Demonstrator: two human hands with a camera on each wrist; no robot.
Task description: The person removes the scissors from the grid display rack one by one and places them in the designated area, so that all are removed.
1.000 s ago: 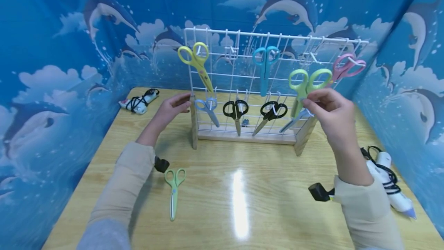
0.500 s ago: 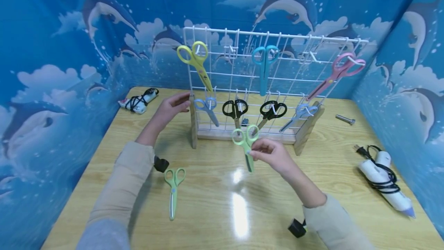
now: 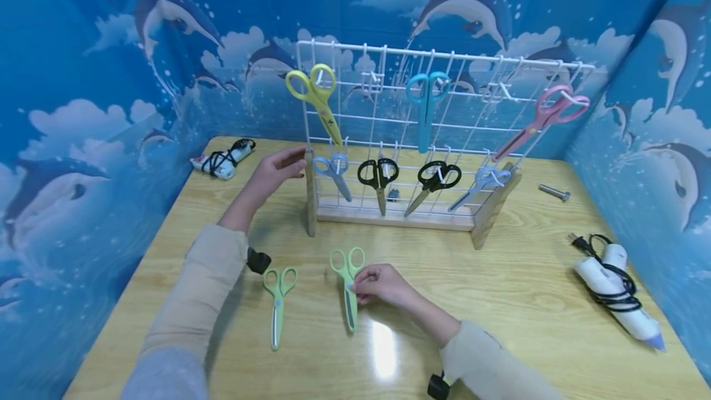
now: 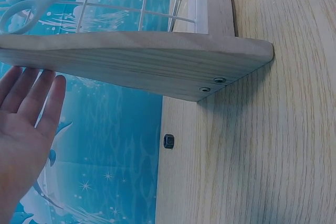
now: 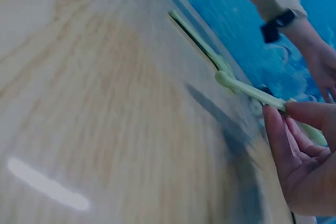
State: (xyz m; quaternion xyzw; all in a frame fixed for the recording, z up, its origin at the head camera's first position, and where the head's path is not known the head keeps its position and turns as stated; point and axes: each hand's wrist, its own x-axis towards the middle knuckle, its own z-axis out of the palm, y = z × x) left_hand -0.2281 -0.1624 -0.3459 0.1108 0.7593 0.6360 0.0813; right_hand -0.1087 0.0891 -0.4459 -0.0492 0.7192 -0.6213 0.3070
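My right hand point(image 3: 386, 283) pinches a pair of light green scissors point(image 3: 350, 312) low over the table, handles pointing away from me. Left of them, another pair of green scissors point(image 3: 279, 307) lies on the table. At the left end of a white wire rack point(image 3: 400, 52), my left hand point(image 3: 276, 168) is held up with its fingers extended. The left wrist view has those fingertips at the edge of the wooden side panel point(image 4: 121, 66); whether they press on it I cannot tell. In the right wrist view, the held scissors point(image 5: 257, 94) appear tilted above the tabletop.
Yellow scissors point(image 3: 316, 100), turquoise scissors point(image 3: 425, 113) and pink scissors point(image 3: 541, 119) hang from the rack's upper hooks. Blue and black pairs hang below. A bolt point(image 3: 554, 192) and a white cord-wrapped tool point(image 3: 616, 292) lie right; another wrapped tool point(image 3: 222, 165) lies back left.
My right hand has carried the light green scissors from the rack's right side, left and down toward the table beside the other green pair. My left hand has stayed at the rack's left end.
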